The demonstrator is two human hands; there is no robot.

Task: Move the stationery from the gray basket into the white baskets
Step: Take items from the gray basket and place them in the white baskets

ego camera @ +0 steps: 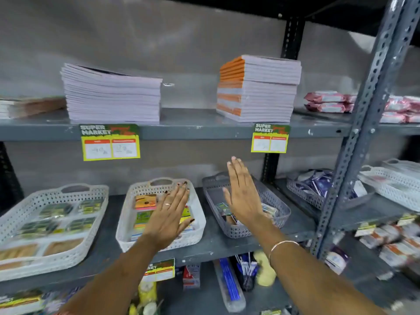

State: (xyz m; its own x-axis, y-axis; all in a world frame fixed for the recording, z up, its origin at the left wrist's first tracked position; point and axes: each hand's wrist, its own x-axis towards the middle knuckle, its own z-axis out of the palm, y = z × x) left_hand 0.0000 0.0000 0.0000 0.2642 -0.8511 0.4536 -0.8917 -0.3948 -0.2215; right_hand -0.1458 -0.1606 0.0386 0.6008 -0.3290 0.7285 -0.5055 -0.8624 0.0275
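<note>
**Head view: both hands up, nothing picked yet**

Head camera has both hands raised flat in front of the middle shelf (227, 244), fingers spread wide, holding nothing. Left hand (169, 215) hovers over the middle white basket (127, 223), right hand (244, 197) over the gray basket (268, 196). A few small packets (223, 209) lie in the gray basket's near end, partly hidden behind the right hand; that's the stationery left to shift.

Now the risks. Those packets look thin and slick, so a pinch through that low wall could slip and drop one onto the shelf or down to the clutter below. The light basket may slide if a finger catches its rim. And there are two white baskets, the far-left basket (13, 226) holding different stock, so a packet could land in the wrong one.
</note>
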